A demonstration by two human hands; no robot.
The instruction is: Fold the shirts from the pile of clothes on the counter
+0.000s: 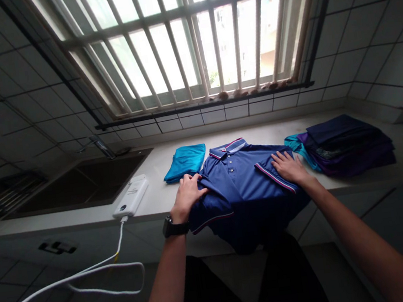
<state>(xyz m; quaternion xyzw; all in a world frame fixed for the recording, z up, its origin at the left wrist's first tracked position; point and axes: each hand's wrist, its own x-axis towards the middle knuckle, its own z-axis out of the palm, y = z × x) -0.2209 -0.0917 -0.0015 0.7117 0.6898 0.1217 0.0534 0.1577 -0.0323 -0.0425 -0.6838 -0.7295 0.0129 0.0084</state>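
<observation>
Blue polo shirt (240, 175) lying between and under 2 hands (188, 192).

Pale countertop (155, 178): blue polo shirt (242, 171), folded teal cloth (185, 162), dark garment pile (349, 144), white device (131, 195), possibly power strip.

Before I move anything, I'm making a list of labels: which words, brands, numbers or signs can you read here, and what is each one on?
None can be read.
White box with the cable: small grey marks on top, too small and blurred to make out.
Blue polo shirt: no readable text.
Folded teal cloth: no readable text.
Stack of folded cloths: no readable text.
Black watch: too dark to read.
</observation>
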